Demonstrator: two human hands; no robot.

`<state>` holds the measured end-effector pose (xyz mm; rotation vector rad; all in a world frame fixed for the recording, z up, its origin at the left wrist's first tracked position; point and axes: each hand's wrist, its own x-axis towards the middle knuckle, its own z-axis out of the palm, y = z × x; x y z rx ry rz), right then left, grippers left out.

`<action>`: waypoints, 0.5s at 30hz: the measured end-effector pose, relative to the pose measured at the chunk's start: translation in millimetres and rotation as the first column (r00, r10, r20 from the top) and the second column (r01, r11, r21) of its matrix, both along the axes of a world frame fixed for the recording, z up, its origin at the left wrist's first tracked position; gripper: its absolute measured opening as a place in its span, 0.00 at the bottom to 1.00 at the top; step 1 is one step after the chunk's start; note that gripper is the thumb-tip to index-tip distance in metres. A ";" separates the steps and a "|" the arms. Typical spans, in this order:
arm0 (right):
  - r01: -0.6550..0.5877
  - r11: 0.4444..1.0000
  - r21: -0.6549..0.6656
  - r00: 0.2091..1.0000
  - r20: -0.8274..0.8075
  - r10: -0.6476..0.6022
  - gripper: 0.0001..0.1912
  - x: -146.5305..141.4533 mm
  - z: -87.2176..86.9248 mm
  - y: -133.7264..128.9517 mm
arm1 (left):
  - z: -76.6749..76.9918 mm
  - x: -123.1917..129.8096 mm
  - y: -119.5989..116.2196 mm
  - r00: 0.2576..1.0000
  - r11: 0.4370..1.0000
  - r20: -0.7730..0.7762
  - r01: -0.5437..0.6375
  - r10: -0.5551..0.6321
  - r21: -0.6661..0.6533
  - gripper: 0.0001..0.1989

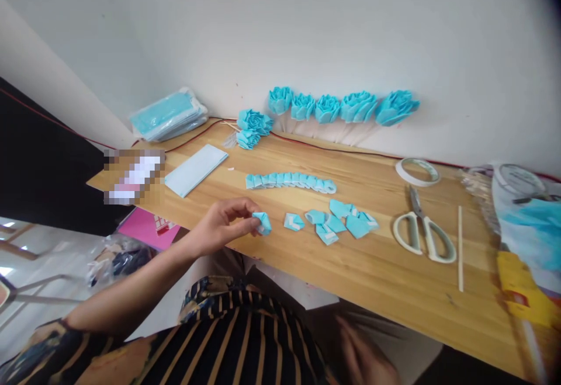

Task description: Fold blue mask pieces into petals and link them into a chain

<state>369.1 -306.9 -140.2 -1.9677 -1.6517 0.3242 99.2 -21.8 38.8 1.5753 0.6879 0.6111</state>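
Near the table's front edge, my left hand [234,221] pinches a small folded blue petal [262,223] between thumb and fingers. To its right lies a single blue petal [294,221] with a white strip on it. Farther right is a loose cluster of several similar petals [339,219], some overlapping. Behind them runs a curved row of overlapping blue petals [291,181]. My right hand [366,353] is low at the bottom of the view, below the table edge and smeared by motion; its fingers cannot be made out.
White-handled scissors [423,230], a thin stick [460,249] and a tape roll [418,172] lie at right, beside a yellow glue gun [521,285]. Blue flowers [328,108] on sticks lean against the wall. A folded blue sheet [196,170] and a bagged stack [169,114] sit at left.
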 end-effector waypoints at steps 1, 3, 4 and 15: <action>-0.136 0.991 0.020 0.991 -0.017 0.136 0.17 -14.5 6.0 17.8 | -0.9 2.7 1.8 1.000 1.000 -0.004 0.009 -0.009 0.000 0.13; -0.290 0.954 0.071 0.957 -0.014 0.291 0.19 -37.0 28.1 50.7 | -0.4 8.8 6.3 1.000 1.000 0.000 0.023 -0.023 -0.005 0.14; -0.357 0.930 0.088 0.932 -0.026 0.360 0.19 -43.7 43.9 63.7 | 0.9 12.3 9.0 1.000 1.000 0.012 0.029 -0.028 -0.012 0.14; -0.169 0.928 0.332 0.980 -0.044 0.194 0.12 36.2 183.2 154.5 | 2.2 91.7 75.4 0.975 1.000 0.222 -0.009 0.014 -0.022 0.16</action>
